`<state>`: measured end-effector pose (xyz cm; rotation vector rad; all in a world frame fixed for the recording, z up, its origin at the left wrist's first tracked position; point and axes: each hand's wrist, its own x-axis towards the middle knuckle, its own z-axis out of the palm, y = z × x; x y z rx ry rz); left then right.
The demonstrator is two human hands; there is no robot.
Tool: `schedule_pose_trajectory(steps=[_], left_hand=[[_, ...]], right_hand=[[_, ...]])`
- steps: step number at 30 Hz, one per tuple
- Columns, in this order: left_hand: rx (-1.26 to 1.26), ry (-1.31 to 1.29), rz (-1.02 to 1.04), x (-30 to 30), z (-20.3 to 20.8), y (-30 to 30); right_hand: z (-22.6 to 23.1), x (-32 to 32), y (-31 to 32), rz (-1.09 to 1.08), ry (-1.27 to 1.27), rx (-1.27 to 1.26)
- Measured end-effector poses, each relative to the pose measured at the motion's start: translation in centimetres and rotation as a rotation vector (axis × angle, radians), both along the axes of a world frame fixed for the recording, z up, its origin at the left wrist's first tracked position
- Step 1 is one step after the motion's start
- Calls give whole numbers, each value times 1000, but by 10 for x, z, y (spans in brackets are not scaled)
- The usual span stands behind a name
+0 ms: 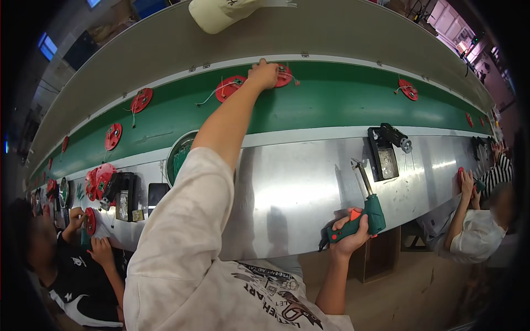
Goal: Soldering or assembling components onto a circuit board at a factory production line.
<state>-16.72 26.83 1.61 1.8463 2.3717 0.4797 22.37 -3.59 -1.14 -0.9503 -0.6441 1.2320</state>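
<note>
My left arm stretches across to the green conveyor belt (326,99). There my left hand (263,74) has its fingers curled at the edge of a red disc (285,78) with thin wires and a small board. A second red disc (231,87), also wired, lies close by on its left. Low on the right, my right hand (353,231) is wrapped round the grip of a green soldering gun (376,215) with a red trigger. Its metal tip points up and away, over the steel bench (292,187), touching nothing.
Past the gun tip stands a black soldering stand (385,157) with a tray. A round green-bottomed dish (179,157) is partly hidden behind my left arm. More red discs (114,136) lie along the belt. Co-workers sit at left (72,265) and right (480,226). A pale cap (221,14) rests above.
</note>
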Motion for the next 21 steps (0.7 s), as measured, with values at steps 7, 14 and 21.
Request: schedule_pose_trajectory(steps=[7, 14, 21], left_hand=[[249, -316, -846, 75, 20, -168], [194, -124, -1015, 63, 10, -344], [467, -280, -498, 50, 33, -393]], right_hand=[[5, 5, -8, -3, 6, 21], [-3, 8, -7, 12, 10, -19], [5, -8, -6, 23, -84, -31]])
